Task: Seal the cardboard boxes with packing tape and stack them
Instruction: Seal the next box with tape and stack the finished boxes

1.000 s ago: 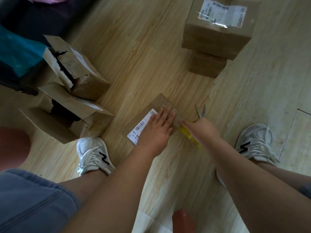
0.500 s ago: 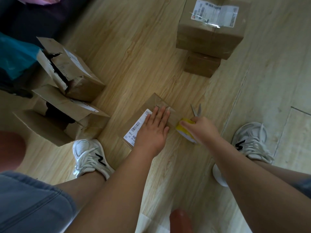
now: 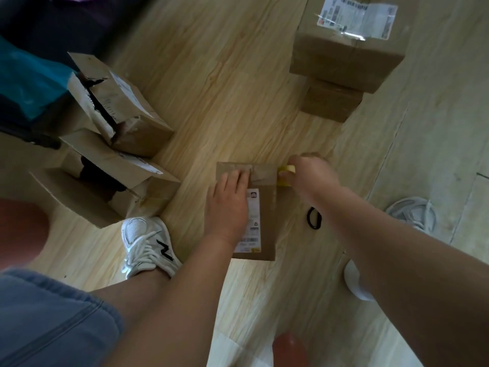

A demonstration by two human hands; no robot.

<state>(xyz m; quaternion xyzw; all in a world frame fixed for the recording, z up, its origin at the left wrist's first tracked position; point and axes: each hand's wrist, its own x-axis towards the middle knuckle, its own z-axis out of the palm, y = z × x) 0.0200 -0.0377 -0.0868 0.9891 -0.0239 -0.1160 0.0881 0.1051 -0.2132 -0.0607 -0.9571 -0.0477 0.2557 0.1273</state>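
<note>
Five boxes [image 3: 268, 221] | one tape roll [image 3: 285, 171] | left grip [image 3: 229, 205] flat | right grip [image 3: 309, 176] clamps roll

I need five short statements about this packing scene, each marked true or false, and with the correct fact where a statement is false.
1. The left hand lies flat on the small box. True.
2. The right hand holds a blue roll of tape. False: the tape roll is yellow.
3. At the upper right, the stacked boxes stand one on top of the other. True.
4. Both boxes at the left are taped shut. False: these open boxes have their flaps apart, and one has a torn edge.
5. The top of the small box is plain cardboard with nothing stuck on it. False: a white label lies on it, beside the left hand.
</note>
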